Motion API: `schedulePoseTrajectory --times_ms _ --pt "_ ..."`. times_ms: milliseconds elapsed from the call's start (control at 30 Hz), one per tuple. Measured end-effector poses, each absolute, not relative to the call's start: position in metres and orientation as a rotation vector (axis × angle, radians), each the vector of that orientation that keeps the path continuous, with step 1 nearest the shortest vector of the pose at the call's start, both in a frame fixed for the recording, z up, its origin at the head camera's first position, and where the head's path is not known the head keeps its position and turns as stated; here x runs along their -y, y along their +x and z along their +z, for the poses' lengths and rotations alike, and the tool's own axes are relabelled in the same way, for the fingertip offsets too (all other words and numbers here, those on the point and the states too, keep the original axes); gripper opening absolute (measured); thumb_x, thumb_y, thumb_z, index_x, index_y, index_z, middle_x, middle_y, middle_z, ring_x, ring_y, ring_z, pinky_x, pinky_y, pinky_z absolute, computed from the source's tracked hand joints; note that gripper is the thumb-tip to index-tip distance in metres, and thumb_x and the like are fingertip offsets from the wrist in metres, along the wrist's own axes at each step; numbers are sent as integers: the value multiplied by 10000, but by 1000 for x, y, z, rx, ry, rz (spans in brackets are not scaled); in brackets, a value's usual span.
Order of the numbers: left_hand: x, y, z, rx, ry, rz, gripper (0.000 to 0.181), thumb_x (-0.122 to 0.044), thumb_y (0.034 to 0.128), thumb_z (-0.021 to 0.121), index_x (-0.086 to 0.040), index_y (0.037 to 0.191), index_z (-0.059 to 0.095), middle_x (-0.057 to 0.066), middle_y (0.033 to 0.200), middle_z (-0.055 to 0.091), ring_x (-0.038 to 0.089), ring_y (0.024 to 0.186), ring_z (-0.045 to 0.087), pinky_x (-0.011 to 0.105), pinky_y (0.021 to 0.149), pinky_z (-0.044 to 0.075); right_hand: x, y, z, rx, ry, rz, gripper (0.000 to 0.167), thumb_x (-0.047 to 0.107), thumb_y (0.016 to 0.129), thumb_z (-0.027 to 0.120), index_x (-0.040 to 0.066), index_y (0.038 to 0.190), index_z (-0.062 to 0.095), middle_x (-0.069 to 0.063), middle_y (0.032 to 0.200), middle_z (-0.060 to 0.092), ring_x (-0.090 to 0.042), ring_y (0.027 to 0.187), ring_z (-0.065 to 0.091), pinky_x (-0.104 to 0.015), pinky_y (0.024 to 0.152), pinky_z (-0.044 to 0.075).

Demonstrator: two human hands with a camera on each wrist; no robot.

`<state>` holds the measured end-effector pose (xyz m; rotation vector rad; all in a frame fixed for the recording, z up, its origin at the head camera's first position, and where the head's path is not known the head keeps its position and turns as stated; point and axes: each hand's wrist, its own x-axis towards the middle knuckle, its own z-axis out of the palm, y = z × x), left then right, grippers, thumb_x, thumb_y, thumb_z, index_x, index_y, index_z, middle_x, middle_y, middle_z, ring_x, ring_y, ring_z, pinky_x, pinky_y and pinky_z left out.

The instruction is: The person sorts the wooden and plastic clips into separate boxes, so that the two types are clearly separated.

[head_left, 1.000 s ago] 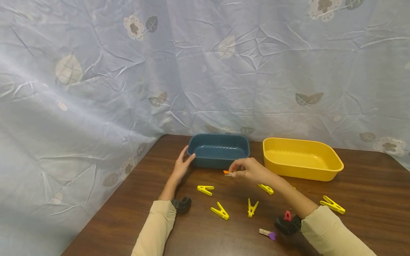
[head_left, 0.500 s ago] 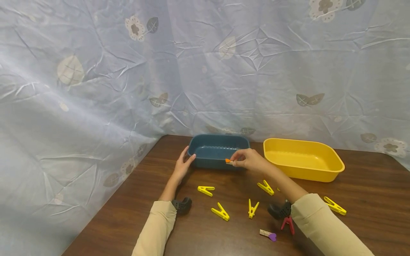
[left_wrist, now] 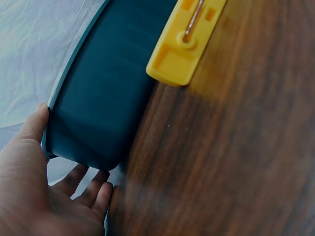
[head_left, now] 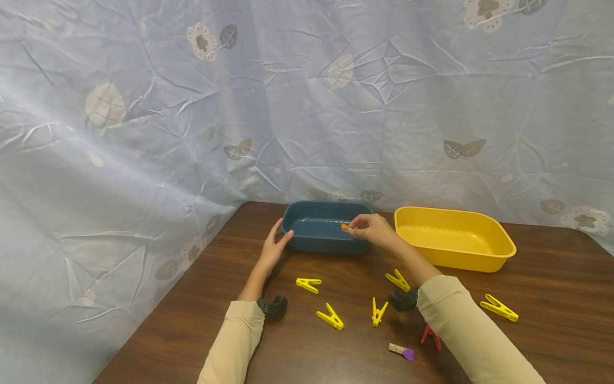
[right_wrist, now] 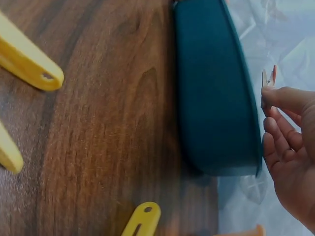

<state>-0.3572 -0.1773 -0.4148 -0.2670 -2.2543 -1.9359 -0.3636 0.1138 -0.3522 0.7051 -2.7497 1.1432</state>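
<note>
My left hand [head_left: 272,250] rests against the left end of the dark blue bin [head_left: 321,245]. In the left wrist view its thumb touches the rim, and the other fingers lie loosely extended by the end wall. Between thumb and fingertips, my right hand [head_left: 378,230] pinches a small wooden clothespin [right_wrist: 267,88] with an orange ornament. That clothespin is over the right part of the blue bin, at about rim height, with the prongs apart in the right wrist view. Part of the bin's right end is hidden by the right hand.
A yellow bin [head_left: 451,257] stands right of the blue one. Several yellow plastic clothespins [head_left: 331,318] are spread over the brown table [head_left: 288,352]. A red clothespin [head_left: 430,338], partly behind the right sleeve, and a wooden one with a purple heart [head_left: 402,351] lie nearer. A patterned curtain [head_left: 307,133] hangs behind.
My right hand has lifted and moved forward with the orange-topped clothespin, from in front of the blue bin to above it. The left hand has stayed in place.
</note>
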Motion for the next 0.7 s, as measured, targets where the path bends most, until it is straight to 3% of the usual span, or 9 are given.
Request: schedulePoseTrajectory --times_ms 333,700 --pt "177 -367 -426 2270 -245 -1887 671 -347 908 577 -149 1459 250 240 1408 304 358 1265 334 503 980 311 -115 -370 -360 2739 583 1215 170 143 856 656 27 980 658 -72 882 635 -237 826 587 -376 723 476" --pt "174 -343 -400 2289 -261 -1930 634 -221 938 547 -67 1457 217 299 1398 276 409 1268 301 514 994 281 -116 -373 -363 2732 563 1276 196 165 861 654 28 1001 651 -77 909 642 -233 836 583 -379 744 473"
